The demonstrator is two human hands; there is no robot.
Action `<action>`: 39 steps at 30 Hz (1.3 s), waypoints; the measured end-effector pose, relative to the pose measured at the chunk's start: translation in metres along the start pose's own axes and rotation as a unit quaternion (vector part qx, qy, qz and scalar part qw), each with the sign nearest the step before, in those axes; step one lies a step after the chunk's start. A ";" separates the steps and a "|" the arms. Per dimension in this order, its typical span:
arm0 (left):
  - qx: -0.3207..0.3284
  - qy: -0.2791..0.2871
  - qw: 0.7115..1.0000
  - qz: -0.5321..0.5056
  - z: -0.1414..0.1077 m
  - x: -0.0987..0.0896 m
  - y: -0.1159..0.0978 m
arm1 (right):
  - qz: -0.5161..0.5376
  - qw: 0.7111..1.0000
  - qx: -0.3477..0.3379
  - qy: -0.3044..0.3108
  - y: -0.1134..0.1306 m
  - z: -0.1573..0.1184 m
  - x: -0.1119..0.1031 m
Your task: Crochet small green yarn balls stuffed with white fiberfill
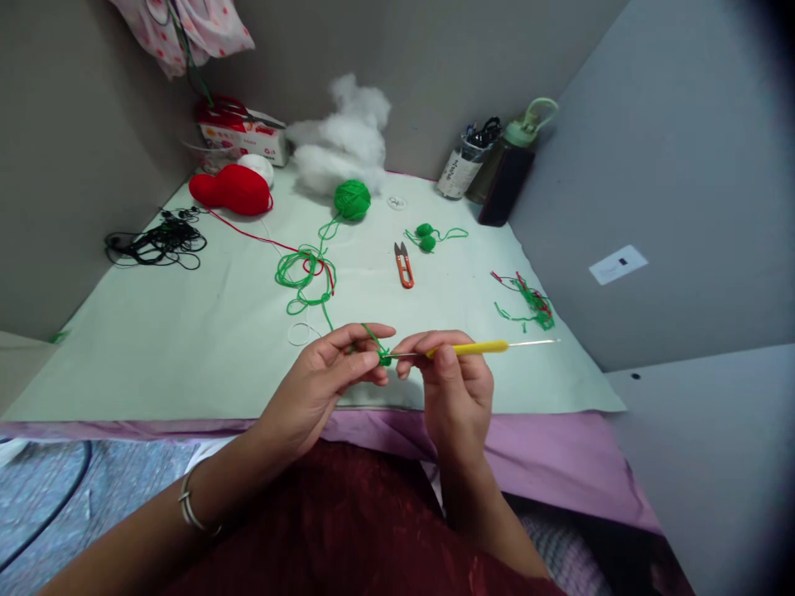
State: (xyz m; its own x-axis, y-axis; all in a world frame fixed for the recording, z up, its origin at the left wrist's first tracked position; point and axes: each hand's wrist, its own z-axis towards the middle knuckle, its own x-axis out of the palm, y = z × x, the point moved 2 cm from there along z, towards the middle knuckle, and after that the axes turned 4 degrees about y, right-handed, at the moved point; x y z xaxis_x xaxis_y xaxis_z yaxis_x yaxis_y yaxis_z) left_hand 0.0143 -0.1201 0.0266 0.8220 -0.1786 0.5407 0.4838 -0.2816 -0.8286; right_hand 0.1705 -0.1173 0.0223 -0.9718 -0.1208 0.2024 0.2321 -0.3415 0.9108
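My left hand [329,372] pinches a small green crochet piece [385,358], and a strand of green yarn passes over its index finger. My right hand [456,381] is closed on a crochet hook with a yellow handle [481,348]; the thin metal tip meets the green piece between the hands. The hook's other metal end points right. Loose loops of green yarn [301,277] lie beyond my left hand and run back to a green yarn ball [352,200]. Orange thread snips [405,266] lie on the table beyond my hands.
On the pale table cover [155,348] are red yarn [233,189], black cords [165,240], white stuffing [344,145], two small green pieces [426,237] and yarn scraps [534,305]. A pen cup [460,170], a bottle [522,132] and a dark phone [506,186] stand at the back right. Grey partitions surround the table.
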 end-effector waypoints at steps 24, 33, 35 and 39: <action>-0.069 0.012 0.993 -0.090 0.000 -0.001 -0.001 | -0.308 0.923 -0.230 0.021 0.001 -0.013 0.003; 0.012 -0.012 1.000 0.014 -0.001 0.001 0.003 | -0.164 0.977 -0.139 0.018 0.001 -0.003 0.010; 0.022 -0.021 1.000 0.005 0.000 0.001 0.005 | -0.256 0.949 -0.183 0.030 -0.001 -0.008 0.011; -0.047 0.017 0.996 -0.080 0.004 0.001 0.006 | -0.377 0.887 -0.264 0.041 -0.001 -0.014 0.008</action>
State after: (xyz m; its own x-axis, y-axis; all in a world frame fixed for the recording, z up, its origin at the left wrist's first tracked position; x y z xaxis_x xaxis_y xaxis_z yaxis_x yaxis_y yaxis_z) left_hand 0.0196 -0.1188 0.0215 0.7260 -0.1556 0.6699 0.5757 -0.3953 -0.7158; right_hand 0.1631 -0.1312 0.0182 -0.8577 0.2677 -0.4390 -0.4746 -0.7407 0.4756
